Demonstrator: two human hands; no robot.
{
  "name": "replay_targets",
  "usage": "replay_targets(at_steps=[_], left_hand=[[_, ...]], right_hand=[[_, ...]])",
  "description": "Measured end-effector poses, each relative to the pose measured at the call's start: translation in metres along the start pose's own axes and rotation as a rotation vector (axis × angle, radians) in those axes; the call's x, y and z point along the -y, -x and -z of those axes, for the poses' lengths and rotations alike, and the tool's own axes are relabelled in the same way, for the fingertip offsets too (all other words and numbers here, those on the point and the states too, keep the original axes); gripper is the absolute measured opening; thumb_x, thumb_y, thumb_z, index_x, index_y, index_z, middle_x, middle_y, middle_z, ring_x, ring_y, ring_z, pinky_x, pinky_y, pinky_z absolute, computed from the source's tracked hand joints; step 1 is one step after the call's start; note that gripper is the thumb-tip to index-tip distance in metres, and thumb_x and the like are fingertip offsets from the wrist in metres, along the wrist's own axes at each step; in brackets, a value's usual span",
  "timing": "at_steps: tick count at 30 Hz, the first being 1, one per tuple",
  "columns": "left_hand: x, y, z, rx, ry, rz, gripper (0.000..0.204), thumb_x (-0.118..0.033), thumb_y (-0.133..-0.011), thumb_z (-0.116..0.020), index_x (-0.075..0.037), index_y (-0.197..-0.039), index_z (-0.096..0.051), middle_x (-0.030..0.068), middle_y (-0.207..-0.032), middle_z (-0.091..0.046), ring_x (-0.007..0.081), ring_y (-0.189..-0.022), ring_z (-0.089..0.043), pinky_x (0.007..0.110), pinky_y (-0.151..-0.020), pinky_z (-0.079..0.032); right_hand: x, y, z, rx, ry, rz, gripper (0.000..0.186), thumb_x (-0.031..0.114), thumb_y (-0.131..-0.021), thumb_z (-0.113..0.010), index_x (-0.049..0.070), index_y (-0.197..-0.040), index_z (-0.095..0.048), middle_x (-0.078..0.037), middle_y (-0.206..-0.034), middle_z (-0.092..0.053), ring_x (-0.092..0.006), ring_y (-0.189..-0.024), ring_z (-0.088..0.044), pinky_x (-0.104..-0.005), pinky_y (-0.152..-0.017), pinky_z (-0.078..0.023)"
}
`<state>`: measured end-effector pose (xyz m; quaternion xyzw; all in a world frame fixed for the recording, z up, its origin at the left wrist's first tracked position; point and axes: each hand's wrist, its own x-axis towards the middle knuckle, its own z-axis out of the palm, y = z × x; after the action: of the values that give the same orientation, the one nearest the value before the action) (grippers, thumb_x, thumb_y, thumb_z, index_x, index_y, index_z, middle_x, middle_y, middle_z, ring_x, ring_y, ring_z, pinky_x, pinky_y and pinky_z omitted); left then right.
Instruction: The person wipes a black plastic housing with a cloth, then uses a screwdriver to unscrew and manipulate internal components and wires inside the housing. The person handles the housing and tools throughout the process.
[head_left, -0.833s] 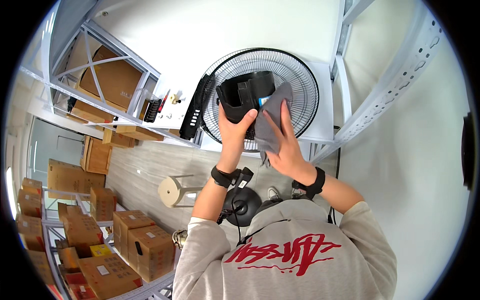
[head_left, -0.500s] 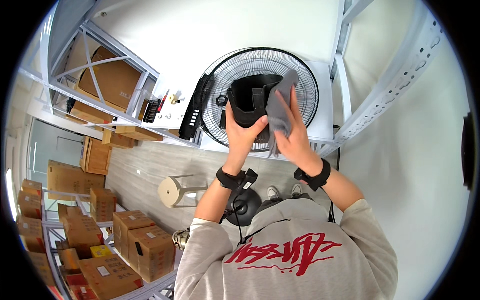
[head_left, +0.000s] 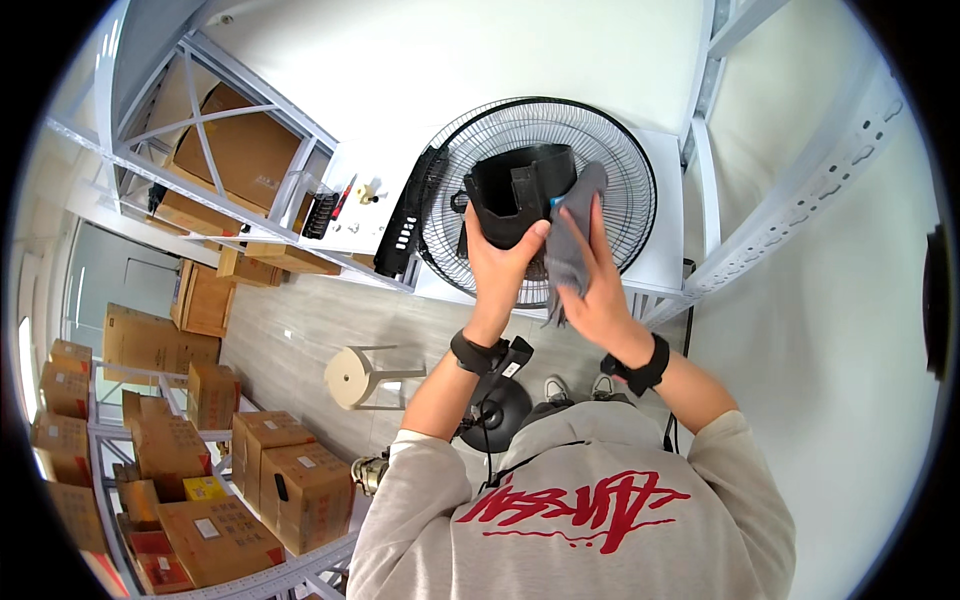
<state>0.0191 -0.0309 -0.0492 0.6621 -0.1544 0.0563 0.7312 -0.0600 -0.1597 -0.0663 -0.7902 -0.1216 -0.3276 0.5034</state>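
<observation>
My left hand grips a black hollow plastic housing from its lower left, thumb across the front. My right hand holds a folded grey cloth against the housing's right side, where a sliver of blue label shows. Both hands are over a round black wire fan grille lying on the white table. A long black slotted part rests at the grille's left. A small dark ring sits inside the grille, partly behind the housing.
Small metal parts, a red-handled tool and a dark tool set lie at the table's left. Metal shelving frames the table. Cardboard boxes fill racks at left. Below stand a beige stool and a black round base.
Both hands, with the housing and cloth, first shifted right and upward. Since then the cloth has slid slightly down and to the right along the housing's side, uncovering some blue label.
</observation>
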Motion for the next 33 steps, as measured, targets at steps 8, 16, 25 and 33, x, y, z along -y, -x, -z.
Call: replay_targets(at_steps=[8, 16, 25, 33], left_hand=[[-0.007, 0.011, -0.009, 0.019, -0.092, -0.106, 0.077, -0.020, -0.075, -0.084, 0.001, -0.135, -0.041, 0.0094, -0.121, -0.054, 0.0169, -0.108, -0.052, 0.030, -0.096, -0.044], [-0.011, 0.004, -0.012, -0.073, -0.188, -0.269, 0.107, -0.025, -0.062, -0.091, 0.002, -0.145, -0.029, 0.0160, -0.131, -0.049, 0.0240, -0.118, -0.051, 0.035, -0.100, -0.042], [-0.003, 0.009, -0.001, 0.048, 0.326, 0.049, 0.079, -0.023, -0.077, -0.080, -0.002, -0.139, -0.036, 0.0112, -0.129, -0.050, 0.0197, -0.115, -0.051, 0.034, -0.101, -0.041], [-0.005, -0.001, 0.015, 0.145, 0.253, 0.248, 0.051, -0.028, -0.092, -0.066, -0.002, -0.130, -0.044, 0.0089, -0.118, -0.055, 0.0162, -0.110, -0.054, 0.032, -0.098, -0.043]], right_hand=[[-0.020, -0.032, 0.014, -0.061, -0.358, -0.699, 0.034, 0.028, -0.097, -0.057, 0.001, -0.119, -0.059, -0.013, -0.104, -0.064, -0.0197, -0.093, -0.062, -0.0343, -0.078, -0.049], [0.000, 0.001, -0.024, -0.297, -0.081, -0.081, 0.055, 0.029, -0.102, -0.049, -0.005, -0.144, -0.036, -0.018, -0.143, -0.045, -0.0232, -0.133, -0.041, -0.0353, -0.111, -0.031], [-0.015, -0.025, 0.020, -0.087, -1.293, -0.838, 0.061, 0.049, -0.097, -0.056, 0.004, -0.137, -0.048, -0.009, -0.131, -0.059, -0.0165, -0.116, -0.058, -0.0315, -0.099, -0.046], [-0.043, -0.011, 0.007, -0.241, -0.658, -0.543, 0.048, 0.034, -0.099, -0.060, -0.003, -0.127, -0.054, -0.007, -0.116, -0.064, -0.0156, -0.107, -0.059, -0.0286, -0.094, -0.044]])
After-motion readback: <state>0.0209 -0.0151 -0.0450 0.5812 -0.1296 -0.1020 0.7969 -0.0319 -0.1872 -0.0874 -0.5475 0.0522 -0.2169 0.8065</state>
